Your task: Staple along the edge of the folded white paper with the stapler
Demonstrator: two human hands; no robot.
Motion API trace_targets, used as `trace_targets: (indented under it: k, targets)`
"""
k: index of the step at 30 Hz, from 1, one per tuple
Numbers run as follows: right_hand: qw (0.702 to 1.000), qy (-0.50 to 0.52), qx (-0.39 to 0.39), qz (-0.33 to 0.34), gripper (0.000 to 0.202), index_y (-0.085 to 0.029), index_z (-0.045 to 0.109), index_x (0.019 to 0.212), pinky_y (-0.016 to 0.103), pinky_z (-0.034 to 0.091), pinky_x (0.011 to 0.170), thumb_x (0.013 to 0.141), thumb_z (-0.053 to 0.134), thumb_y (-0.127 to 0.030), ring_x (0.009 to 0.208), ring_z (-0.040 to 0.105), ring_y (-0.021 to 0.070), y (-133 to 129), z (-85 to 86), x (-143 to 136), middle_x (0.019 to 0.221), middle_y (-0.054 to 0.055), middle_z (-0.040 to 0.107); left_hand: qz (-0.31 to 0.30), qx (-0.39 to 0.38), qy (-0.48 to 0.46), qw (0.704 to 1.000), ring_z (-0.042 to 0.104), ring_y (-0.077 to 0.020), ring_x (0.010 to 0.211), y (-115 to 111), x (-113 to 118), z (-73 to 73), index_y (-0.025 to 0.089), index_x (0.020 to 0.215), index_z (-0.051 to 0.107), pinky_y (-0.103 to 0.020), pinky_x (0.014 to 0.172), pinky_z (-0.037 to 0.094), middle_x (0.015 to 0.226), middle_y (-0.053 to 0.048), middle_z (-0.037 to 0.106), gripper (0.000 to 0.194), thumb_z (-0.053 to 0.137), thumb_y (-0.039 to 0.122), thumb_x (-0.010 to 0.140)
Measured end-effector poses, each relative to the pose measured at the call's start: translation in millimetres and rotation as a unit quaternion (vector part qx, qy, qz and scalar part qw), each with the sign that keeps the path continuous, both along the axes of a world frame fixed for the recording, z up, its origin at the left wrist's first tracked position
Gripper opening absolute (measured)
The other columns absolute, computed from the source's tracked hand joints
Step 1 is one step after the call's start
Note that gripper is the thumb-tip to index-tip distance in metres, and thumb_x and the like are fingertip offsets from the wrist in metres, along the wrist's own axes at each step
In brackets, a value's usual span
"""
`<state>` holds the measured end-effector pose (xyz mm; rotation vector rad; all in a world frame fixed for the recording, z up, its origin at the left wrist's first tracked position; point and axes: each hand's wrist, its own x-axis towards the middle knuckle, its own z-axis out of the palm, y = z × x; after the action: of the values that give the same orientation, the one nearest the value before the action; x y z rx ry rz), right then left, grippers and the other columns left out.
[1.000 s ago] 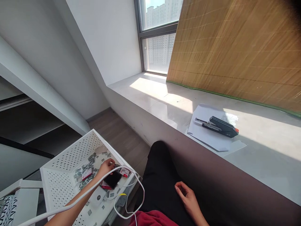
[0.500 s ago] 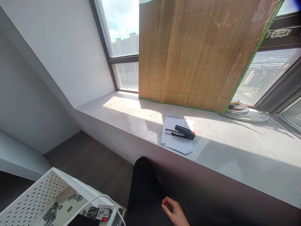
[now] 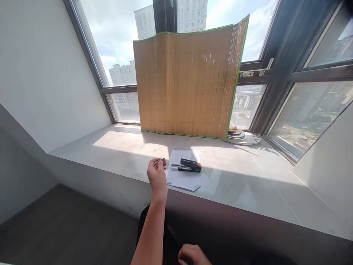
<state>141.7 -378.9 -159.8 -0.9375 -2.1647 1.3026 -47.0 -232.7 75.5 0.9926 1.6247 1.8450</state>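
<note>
The left hand (image 3: 157,172) is pinching what looks like a small staple strip (image 3: 163,160), hovering just beside the stapler (image 3: 190,165), which is lying on white paper (image 3: 183,180); the right hand (image 3: 193,253) is curling low, grip impossible to tell.

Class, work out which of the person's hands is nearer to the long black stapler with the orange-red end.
Left. The left hand is just left of the long black stapler; the right hand is farther off, low down at the picture's bottom edge.
</note>
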Motion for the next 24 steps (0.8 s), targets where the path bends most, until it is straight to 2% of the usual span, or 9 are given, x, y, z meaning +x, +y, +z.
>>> trace_targets:
  k: [1,3,4,8,13,17,21,22,24]
  targets:
    - [0.999,0.004,0.028,0.022,0.016,-0.025,0.072,0.084,0.027,0.049,0.073,0.092,0.060,-0.029,0.079,0.068,0.0199,7.8,12.9,9.1,0.085,0.001,0.074,0.032,-0.036,0.030,0.998,0.073,-0.0256,0.100,28.8,-13.0,-1.5,0.016,0.117,0.058,-0.036,0.079,0.058,0.107,-0.015,0.074,0.028,0.046,0.035,0.101]
    - [0.995,0.002,0.095,0.027,0.018,-0.024,0.072,0.087,0.027,0.045,0.068,0.096,0.056,-0.025,0.075,0.065,0.0178,22.5,38.4,28.9,0.083,0.002,0.072,0.049,-0.152,0.150,0.976,0.072,-0.0239,0.098,77.8,-39.1,-8.7,0.017,0.114,0.059,-0.033,0.076,0.054,0.105,-0.014,0.075,0.023,0.041,0.025,0.100]
    - [0.991,0.000,0.131,0.015,0.020,-0.024,0.072,0.088,0.027,0.044,0.067,0.098,0.054,-0.024,0.073,0.063,0.0173,28.8,50.5,38.8,0.081,0.003,0.070,0.047,-0.174,0.172,0.968,0.071,-0.0246,0.095,97.2,-50.3,-13.5,0.017,0.110,0.060,-0.034,0.075,0.052,0.102,-0.014,0.075,0.021,0.043,0.021,0.099]
    - [0.965,0.030,0.259,-0.014,0.028,-0.027,0.074,0.087,0.031,0.039,0.061,0.103,0.052,-0.023,0.061,0.055,0.0169,47.5,96.2,70.2,0.067,0.003,0.064,0.018,-0.197,0.249,0.948,0.068,-0.0266,0.088,144.0,-79.5,-31.7,0.018,0.103,0.061,-0.034,0.074,0.047,0.092,-0.013,0.072,0.017,0.050,0.011,0.092]
    - [0.954,0.010,0.294,-0.053,0.026,-0.026,0.075,0.093,0.033,0.040,0.062,0.103,0.051,-0.029,0.064,0.055,0.0200,79.3,154.4,86.9,0.067,0.006,0.063,-0.015,-0.192,0.329,0.925,0.067,-0.0294,0.097,168.5,-93.9,-44.7,0.013,0.123,0.058,-0.036,0.082,0.045,0.093,-0.015,0.069,0.035,0.048,0.006,0.090]
    - [0.950,0.039,0.276,-0.139,0.032,-0.023,0.074,0.088,0.033,0.044,0.065,0.103,0.050,-0.039,0.065,0.056,0.0194,140.5,189.4,81.9,0.069,0.005,0.063,-0.048,-0.165,0.362,0.916,0.065,-0.0282,0.105,178.4,-97.5,-51.6,0.015,0.128,0.057,-0.036,0.090,0.046,0.106,-0.016,0.069,0.041,0.048,0.006,0.089]
    - [0.930,0.105,0.276,-0.218,0.028,-0.022,0.073,0.088,0.033,0.047,0.068,0.100,0.057,-0.041,0.066,0.055,0.0185,216.1,204.3,55.4,0.074,0.004,0.064,-0.060,-0.147,0.361,0.919,0.066,-0.0268,0.098,180.0,-99.9,-54.3,0.018,0.127,0.058,-0.036,0.089,0.047,0.097,-0.011,0.071,0.039,0.048,0.010,0.090]
    - [0.927,0.108,0.283,-0.223,0.026,-0.021,0.073,0.091,0.034,0.048,0.071,0.100,0.058,-0.041,0.072,0.057,0.0199,231.5,204.4,47.0,0.078,0.005,0.065,-0.057,-0.144,0.356,0.922,0.066,-0.0267,0.095,179.2,-100.3,-54.0,0.017,0.127,0.057,-0.037,0.087,0.047,0.095,-0.011,0.071,0.039,0.047,0.011,0.090]
    - [0.923,0.087,0.300,-0.223,0.027,-0.022,0.073,0.111,0.037,0.050,0.085,0.094,0.069,-0.042,0.093,0.060,0.0246,253.7,200.5,31.8,0.097,0.008,0.068,-0.050,-0.136,0.345,0.927,0.065,-0.0264,0.090,176.1,-101.1,-52.4,0.017,0.122,0.059,-0.037,0.086,0.048,0.093,-0.011,0.071,0.034,0.046,0.012,0.091]
